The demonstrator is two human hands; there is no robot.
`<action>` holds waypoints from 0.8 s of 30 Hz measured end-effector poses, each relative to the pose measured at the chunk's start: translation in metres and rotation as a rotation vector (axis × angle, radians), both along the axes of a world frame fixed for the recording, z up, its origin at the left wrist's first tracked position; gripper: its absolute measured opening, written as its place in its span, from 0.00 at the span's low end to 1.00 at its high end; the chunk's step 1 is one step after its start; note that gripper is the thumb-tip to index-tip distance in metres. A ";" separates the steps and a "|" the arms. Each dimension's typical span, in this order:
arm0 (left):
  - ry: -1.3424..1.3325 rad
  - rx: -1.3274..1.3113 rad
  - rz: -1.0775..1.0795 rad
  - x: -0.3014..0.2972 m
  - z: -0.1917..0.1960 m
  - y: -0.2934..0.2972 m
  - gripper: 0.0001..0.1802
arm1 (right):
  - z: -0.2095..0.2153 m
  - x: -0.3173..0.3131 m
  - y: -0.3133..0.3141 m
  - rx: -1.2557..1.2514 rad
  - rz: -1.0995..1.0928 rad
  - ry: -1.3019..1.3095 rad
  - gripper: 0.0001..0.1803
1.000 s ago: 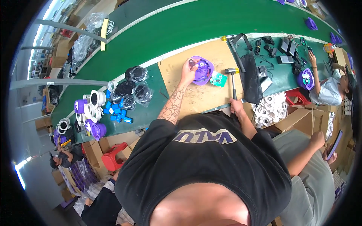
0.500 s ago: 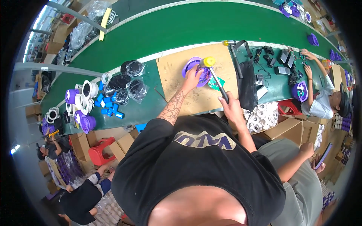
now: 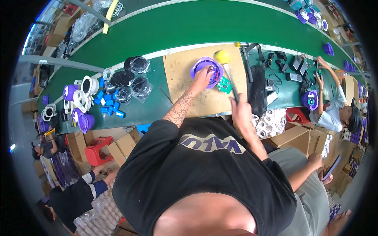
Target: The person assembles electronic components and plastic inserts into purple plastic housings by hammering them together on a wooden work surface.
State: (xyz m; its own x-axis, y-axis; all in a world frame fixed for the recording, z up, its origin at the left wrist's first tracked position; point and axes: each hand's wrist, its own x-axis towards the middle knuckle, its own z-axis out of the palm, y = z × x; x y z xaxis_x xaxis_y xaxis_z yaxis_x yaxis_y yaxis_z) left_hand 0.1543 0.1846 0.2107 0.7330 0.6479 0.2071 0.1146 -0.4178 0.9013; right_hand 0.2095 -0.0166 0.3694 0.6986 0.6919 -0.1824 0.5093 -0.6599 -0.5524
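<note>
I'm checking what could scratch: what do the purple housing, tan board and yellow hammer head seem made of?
Purple housing: likely moulded plastic, satin, from its even colour and smooth rim. Tan board: probably matt fibreboard or cardboard, given its brown, stained face. Yellow hammer head: perhaps plastic or rubber, from its solid colour; blur hides the finish.

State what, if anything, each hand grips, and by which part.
The right hand grips the yellow-headed mallet by its dark handle. The left hand, at the purple housing, seems to pinch a small dark piece; by which part cannot be told.
</note>
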 end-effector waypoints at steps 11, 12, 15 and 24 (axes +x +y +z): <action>0.103 0.014 0.001 0.002 -0.003 0.005 0.14 | -0.015 -0.004 0.007 -0.040 0.114 0.108 0.15; 0.115 0.029 0.004 0.001 -0.005 0.005 0.14 | -0.019 -0.003 -0.007 -0.026 0.058 0.122 0.15; 0.039 -0.007 0.022 0.000 -0.008 0.004 0.13 | 0.007 0.019 -0.001 0.025 -0.032 0.162 0.17; -0.367 -0.694 0.481 -0.050 0.008 0.052 0.12 | -0.121 0.102 0.016 -0.263 -0.162 -0.095 0.18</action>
State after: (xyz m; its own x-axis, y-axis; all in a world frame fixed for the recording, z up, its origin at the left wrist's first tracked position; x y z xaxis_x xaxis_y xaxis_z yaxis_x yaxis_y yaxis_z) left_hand 0.1044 0.2368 0.2191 0.3180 0.9317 -0.1758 -0.2072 0.2492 0.9460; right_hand 0.3115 -0.0008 0.2481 0.8183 0.5078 -0.2691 0.4269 -0.8506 -0.3071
